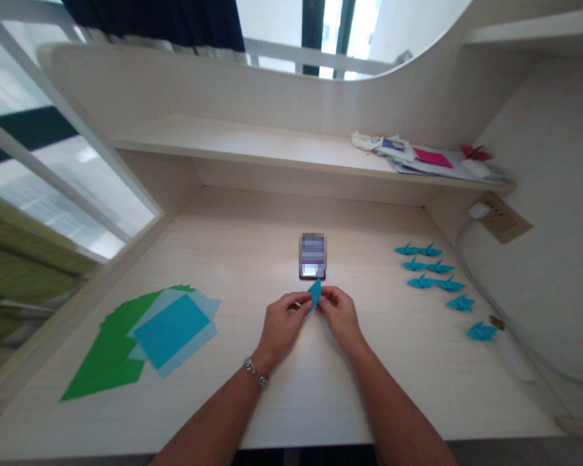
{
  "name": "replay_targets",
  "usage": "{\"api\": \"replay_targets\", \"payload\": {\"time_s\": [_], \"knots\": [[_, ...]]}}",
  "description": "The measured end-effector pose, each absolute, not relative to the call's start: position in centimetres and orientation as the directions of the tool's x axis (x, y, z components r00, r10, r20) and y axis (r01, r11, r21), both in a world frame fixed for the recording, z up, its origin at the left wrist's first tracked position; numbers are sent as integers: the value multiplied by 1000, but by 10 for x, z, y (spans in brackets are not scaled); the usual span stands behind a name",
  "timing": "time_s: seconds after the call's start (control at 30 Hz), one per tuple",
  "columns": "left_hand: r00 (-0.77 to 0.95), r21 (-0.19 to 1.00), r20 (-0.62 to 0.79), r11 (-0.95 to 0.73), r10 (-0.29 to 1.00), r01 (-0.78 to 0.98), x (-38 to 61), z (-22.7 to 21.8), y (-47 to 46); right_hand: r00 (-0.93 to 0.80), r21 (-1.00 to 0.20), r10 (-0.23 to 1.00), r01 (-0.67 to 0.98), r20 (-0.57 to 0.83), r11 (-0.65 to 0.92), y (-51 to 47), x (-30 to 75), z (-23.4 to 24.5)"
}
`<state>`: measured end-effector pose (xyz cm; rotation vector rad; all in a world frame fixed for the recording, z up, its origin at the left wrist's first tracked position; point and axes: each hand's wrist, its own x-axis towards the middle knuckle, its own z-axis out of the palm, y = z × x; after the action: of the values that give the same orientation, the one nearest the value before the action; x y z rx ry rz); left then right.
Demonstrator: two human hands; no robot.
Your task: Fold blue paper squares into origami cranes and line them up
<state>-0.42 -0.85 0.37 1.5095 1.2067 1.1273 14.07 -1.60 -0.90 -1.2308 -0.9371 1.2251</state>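
Blue folded paper (315,292) sits pinched between both hands, left hand (282,327) and right hand (341,315) meeting over the desk (252,259), just in front of the phone (313,256). Finished blue cranes (434,275) line up off right.

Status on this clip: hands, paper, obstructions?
Left hand and right hand both pinch small folded blue paper piece. Held over pale wooden desk. Dark phone lies just beyond.
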Motion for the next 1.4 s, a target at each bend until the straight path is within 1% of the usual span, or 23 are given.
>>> {"api": "replay_targets", "payload": {"time_s": [0.07,0.13,0.27,0.33,0.47,0.83,0.93,1.1,1.17,1.33,1.4], "knots": [[34,970,141,-144,989,197,-5,4,-7,146,-982,984,-172,-102,-77,-17,140,-7],[13,981,123,-123,992,151,-5,4,-6,145,-981,985,-178,-98,-71,-18,140,-6],[132,999,38,-33,991,-36,-3,2,-4,158,-983,984,-177,-84,-55,-19,140,-5],[157,994,-8,26,988,-110,-2,0,-3,157,-983,984,-178,-82,-53,-18,140,-5],[187,977,-61,97,981,-189,-3,-4,-2,155,-980,984,-190,-93,-62,-18,142,-5],[207,984,-65,97,976,-147,-5,-6,1,168,-975,980,-212,-102,-65,-17,144,-2],[206,994,-48,68,977,-88,-6,-7,2,153,-973,980,-209,-128,-94,-18,144,-1],[194,999,27,-33,981,30,-9,-5,2,123,-958,974,-240,-189,-156,-17,146,0],[190,1000,19,-22,982,16,-9,-3,1,119,-959,974,-235,-191,-159,-17,146,-1],[201,979,-68,104,977,-176,-7,-2,1,141,-973,979,-194,-150,-121,-17,147,-4],[216,976,-89,128,972,-174,-6,-4,1,138,-978,981,-179,-134,-108,-17,146,-6]]}}
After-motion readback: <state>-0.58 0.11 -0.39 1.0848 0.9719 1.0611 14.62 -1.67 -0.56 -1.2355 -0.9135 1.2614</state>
